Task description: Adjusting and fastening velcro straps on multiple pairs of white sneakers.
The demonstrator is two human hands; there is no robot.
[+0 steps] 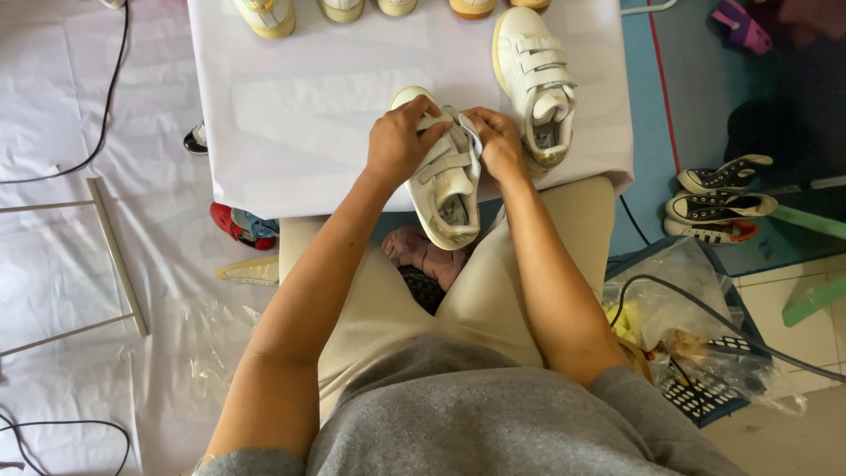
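A white strap-fastened sneaker (447, 189) lies at the near edge of the white-covered table (291, 115), its heel hanging over my lap. My left hand (401, 139) grips its toe end and upper strap. My right hand (496, 141) pinches a strap on the shoe's right side. A matching white sneaker (536, 79) lies just to the right of my right hand, toe pointing away.
Several more shoes (264, 16) line the table's far edge. Black high-top sneakers (718, 198) sit on the floor at right. A basket with plastic bags (696, 353) and a cable is by my right elbow. A red shoe (240, 225) lies under the table's left edge.
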